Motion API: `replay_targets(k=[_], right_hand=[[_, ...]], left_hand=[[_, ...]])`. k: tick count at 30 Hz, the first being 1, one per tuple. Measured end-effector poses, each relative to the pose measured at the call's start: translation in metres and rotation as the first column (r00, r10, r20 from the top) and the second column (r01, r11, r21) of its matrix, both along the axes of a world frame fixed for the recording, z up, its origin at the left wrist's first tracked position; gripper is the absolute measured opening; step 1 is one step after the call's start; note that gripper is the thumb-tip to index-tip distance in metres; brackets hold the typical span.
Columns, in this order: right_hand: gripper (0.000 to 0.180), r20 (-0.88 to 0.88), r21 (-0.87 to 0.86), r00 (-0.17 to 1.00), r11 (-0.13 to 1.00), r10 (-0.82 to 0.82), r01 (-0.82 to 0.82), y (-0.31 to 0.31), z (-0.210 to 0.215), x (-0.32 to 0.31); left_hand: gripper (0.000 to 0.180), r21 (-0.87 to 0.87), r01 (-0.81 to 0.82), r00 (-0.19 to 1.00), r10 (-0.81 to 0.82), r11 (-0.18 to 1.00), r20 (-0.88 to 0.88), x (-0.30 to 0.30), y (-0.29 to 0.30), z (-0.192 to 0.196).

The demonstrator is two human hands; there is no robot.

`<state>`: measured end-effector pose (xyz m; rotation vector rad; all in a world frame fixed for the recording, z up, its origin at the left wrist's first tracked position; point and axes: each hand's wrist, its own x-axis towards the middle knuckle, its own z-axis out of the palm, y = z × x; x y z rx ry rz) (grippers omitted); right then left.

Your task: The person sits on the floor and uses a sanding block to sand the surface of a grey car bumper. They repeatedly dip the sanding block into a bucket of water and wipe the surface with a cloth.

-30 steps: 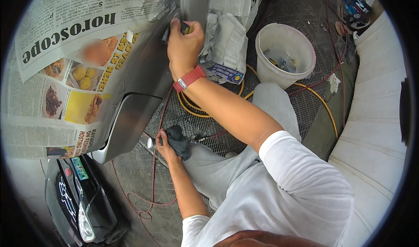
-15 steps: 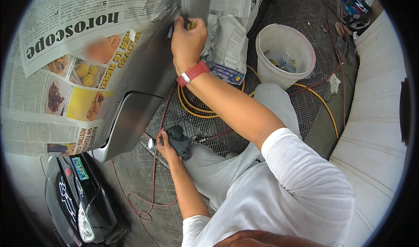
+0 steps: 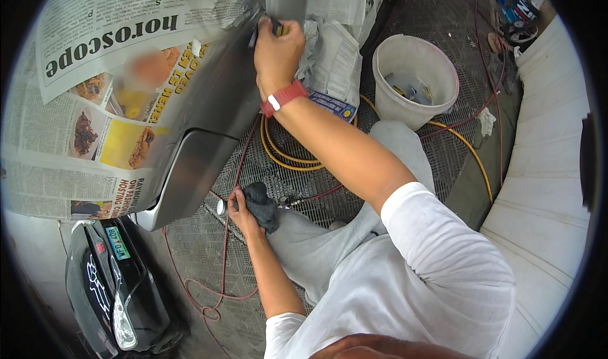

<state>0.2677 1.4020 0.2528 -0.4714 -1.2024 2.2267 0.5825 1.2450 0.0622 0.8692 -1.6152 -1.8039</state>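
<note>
Near the top of the head view, the right hand point(image 3: 278, 51) is curled snugly around a small dark-and-yellow piece point(image 3: 278, 28) at the edge of a grey vehicle panel point(image 3: 231, 80) — its wrist wears a red-strapped watch point(image 3: 285, 99). Lower down, the left hand point(image 3: 242, 212) has its fingers loosely bent, keeping hold of a dark grey cloth point(image 3: 261, 207) beside the person's grey-clad leg point(image 3: 310, 238). Newspaper point(image 3: 126, 99) covers much of the vehicle at left. Right of the raised arm stands a whitish bucket point(image 3: 415, 105) — yellowish bits lie inside.
</note>
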Motion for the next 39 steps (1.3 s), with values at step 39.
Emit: replay_targets(k=[39], right_hand=[[0.077,-0.376,0.620,0.920,0.768,0.112,0.160,-0.009,-0.098,0.047]], left_hand=[[0.027,0.007,-0.002,0.999,0.002,1.000,0.032,0.011,0.017,0.022]])
